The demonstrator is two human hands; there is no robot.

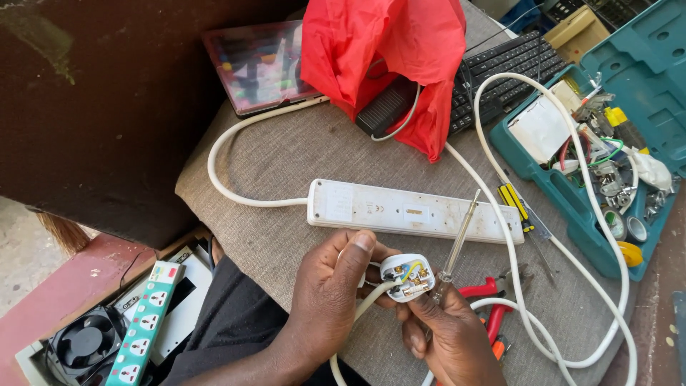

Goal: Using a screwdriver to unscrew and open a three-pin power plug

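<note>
My left hand (330, 293) grips an opened white plug (407, 276) with its coloured wires and brass terminals showing; the white cable (357, 314) runs down from it. My right hand (450, 332) holds a screwdriver (461, 236) with a clear handle, its tip at the plug's right side. Just beyond the hands a white power strip (400, 209) lies face down on the grey cloth-covered table (286, 157), with its thick white cable (214, 164) looping away to the left.
Red-handled pliers (493, 300) lie right of my hands, near a yellow-black screwdriver (518, 207). A teal tool case (643, 64) with small parts sits at right. A red plastic bag (379, 43), black keyboard (507, 64) and plastic box (257, 64) are behind. A green-white power strip (146, 322) and fan (86, 339) lie lower left.
</note>
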